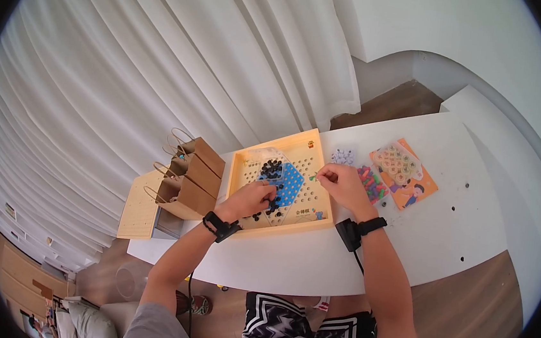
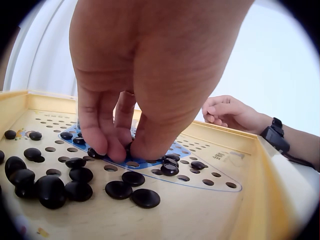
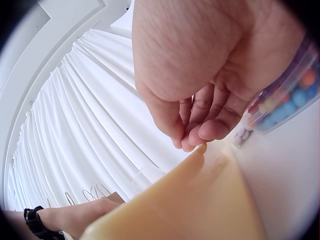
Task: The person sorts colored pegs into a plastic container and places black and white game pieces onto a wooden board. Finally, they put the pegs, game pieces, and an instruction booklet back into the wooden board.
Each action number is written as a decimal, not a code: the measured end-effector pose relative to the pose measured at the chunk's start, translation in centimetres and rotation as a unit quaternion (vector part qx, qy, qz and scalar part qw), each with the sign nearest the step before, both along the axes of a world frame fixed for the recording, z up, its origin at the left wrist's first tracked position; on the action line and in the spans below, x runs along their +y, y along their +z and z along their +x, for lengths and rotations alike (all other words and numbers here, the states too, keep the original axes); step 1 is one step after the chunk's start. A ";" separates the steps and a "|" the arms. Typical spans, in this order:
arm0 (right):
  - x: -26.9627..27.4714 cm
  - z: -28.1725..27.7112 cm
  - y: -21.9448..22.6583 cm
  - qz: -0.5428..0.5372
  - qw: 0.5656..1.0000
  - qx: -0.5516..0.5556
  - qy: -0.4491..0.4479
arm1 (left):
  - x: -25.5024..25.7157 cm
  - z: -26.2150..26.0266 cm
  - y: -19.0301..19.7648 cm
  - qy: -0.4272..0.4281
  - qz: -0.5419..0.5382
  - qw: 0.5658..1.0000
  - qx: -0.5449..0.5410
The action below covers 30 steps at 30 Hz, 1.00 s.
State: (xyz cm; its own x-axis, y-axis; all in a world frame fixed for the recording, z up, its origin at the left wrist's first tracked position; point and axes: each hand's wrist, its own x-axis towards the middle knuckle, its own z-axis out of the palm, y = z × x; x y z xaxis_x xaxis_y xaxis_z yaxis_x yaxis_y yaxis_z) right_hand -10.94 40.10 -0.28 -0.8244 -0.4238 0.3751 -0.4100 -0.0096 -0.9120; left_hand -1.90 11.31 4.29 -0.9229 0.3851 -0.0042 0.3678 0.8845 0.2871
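Note:
A wooden checkers tray (image 1: 305, 140) lies on the white table (image 1: 444, 242); it has a blue hexagon (image 1: 290, 182) at its centre and several black pieces (image 2: 50, 186) scattered over its holes. My left hand (image 1: 272, 201) reaches down onto the blue field, and its fingertips (image 2: 112, 145) pinch a black piece among others. My right hand (image 1: 319, 174) hovers at the tray's right rim (image 3: 200, 200) with thumb and fingers curled together. In the head view a small green piece (image 1: 313, 177) shows at that hand's tips; the right wrist view hides it.
Brown paper bags (image 1: 193, 175) and a flat wooden board (image 1: 140, 206) sit left of the tray. Right of it lie a packet of white pieces (image 1: 343, 156), a packet of coloured pieces (image 1: 372, 183) and an orange card (image 1: 405, 171). White curtains hang behind the table.

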 end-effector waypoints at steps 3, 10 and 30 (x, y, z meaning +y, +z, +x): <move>0.0 0.0 -0.2 -0.003 1.000 0.010 -0.002 | 0.4 0.3 0.5 0.014 -0.019 1.000 -0.007; 0.1 0.0 0.1 -0.001 1.000 0.002 -0.003 | 0.3 -0.2 1.7 0.038 -0.003 0.999 -0.017; 0.0 0.0 -0.1 -0.006 1.000 0.001 0.005 | 0.7 -0.7 0.7 0.024 -0.002 1.000 -0.003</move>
